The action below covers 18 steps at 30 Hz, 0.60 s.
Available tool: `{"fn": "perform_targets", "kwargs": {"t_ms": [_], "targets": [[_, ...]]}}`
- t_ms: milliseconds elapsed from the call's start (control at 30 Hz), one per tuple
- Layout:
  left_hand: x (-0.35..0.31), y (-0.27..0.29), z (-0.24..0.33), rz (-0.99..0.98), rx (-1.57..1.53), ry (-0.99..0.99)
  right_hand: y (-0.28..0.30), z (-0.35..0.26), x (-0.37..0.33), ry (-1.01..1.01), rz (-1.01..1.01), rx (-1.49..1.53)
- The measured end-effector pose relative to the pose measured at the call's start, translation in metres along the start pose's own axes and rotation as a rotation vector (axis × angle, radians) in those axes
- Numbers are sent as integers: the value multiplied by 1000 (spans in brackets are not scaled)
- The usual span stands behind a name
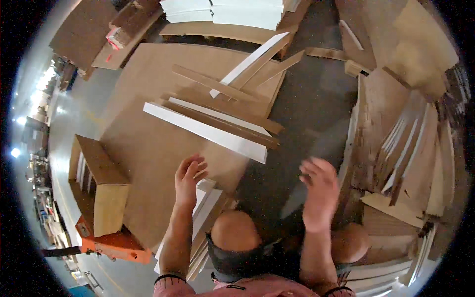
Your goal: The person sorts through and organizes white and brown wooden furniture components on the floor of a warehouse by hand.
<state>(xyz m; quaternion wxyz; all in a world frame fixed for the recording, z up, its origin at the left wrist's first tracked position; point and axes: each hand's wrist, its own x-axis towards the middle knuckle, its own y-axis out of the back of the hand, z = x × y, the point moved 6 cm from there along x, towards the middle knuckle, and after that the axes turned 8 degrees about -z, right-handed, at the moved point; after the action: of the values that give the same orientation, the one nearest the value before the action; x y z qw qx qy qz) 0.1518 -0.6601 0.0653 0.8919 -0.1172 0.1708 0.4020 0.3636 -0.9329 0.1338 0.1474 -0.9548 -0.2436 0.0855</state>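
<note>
Left hand point(189, 179) and right hand point(320, 190), both open-fingered and holding nothing, hover at lower centre. Nearest white-faced strip point(205, 131) lies just above them at frame centre, atop a brown board point(143, 148).

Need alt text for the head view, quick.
Both hands are empty and open, left hand over a large brown board, right hand over dark floor. Long white and brown strips lie piled on the board ahead.

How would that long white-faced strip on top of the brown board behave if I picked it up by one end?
The white-faced strip looks straight and flat-edged, so probably stiff and unlikely to roll. Being long and thin, it may droop or swing, and lying atop other strips, it might drag them.
</note>
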Motion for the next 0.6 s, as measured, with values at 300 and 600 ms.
{"fn": "perform_targets", "kwargs": {"t_ms": [300, 600], "targets": [[73, -30, -84, -110, -480, 223, 4, 265, 48, -547, -60, -68], [89, -8, -89, -308, -479, 263, -69, 214, 61, -379, -160, -53]]}}
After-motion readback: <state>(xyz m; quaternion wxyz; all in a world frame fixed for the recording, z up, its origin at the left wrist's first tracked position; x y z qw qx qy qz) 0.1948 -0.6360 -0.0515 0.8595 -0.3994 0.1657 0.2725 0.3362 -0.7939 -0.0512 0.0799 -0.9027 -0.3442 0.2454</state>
